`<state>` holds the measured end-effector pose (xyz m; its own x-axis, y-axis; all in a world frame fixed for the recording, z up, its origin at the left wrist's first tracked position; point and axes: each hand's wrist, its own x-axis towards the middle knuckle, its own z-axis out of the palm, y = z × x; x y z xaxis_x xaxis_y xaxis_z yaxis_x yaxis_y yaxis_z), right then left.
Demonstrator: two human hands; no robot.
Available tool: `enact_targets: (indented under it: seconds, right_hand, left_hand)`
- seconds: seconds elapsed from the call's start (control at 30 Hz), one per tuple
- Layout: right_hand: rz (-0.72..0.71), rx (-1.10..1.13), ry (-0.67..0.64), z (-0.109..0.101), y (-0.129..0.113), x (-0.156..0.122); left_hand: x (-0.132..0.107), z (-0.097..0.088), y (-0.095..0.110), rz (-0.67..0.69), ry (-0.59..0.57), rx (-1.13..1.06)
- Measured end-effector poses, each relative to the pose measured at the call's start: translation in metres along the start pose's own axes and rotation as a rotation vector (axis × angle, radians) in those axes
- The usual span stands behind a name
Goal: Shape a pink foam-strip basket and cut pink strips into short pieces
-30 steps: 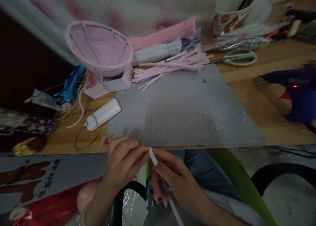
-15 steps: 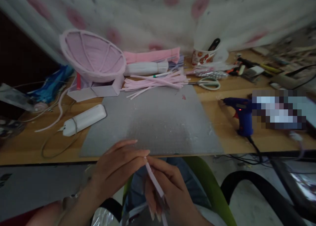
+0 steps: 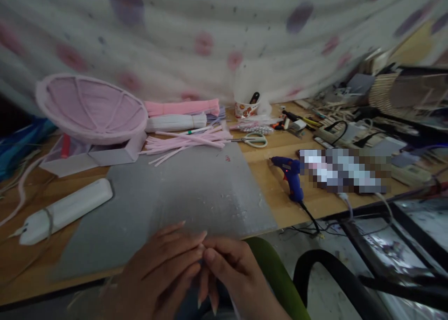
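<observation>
My left hand (image 3: pixel 164 268) and my right hand (image 3: pixel 236 273) meet fingertip to fingertip at the table's front edge, above my lap. The right thumb and index finger are pinched together at the meeting point. Long fingers of my left hand reach across to the same spot, closed against it. A pink pipe cleaner is between them, almost wholly covered by the fingers. Just beyond my hands lies a grey cutting mat (image 3: pixel 182 194). Loose pink pipe cleaners (image 3: pixel 189 142) are heaped on its far edge.
A pink ribbed bowl shape (image 3: pixel 94 110) rests on a pale box (image 3: pixel 115 153) at left, near a white glue gun-like device (image 3: pixel 66 211). Scissors (image 3: pixel 255 140) lie at the back. A blue glue gun (image 3: pixel 292 175) with a lit red light stands right, its cord trailing over the edge.
The view has turned right and tilted up, so table items appear further left and lower. My right hand has turned, and the pink strip that showed along it is now mostly hidden.
</observation>
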<state>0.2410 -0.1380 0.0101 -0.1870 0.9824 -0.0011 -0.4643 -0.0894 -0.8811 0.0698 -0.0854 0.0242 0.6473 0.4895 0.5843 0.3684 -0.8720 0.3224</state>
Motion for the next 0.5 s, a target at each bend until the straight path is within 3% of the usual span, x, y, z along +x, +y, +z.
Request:
enact_targets:
  seconds: [0.13,0.2,0.33,0.5]
  right_hand:
    - [-0.023,-0.258,0.021,-0.006,-0.018,-0.005]
    - [-0.004,-0.323,0.027,-0.01,-0.025,-0.006]
    - [0.054,-0.361,-0.032,-0.019,-0.03,-0.006]
    - [0.123,-0.353,-0.049,-0.025,-0.029,-0.002]
  left_hand:
    - [0.001,0.021,0.021,-0.436,0.181,-0.205]
    - [0.002,0.033,0.03,-0.554,0.268,-0.319]
    - [0.008,0.046,0.036,-0.65,0.335,-0.522]
    - [0.018,0.047,0.03,-0.69,0.387,-0.68]
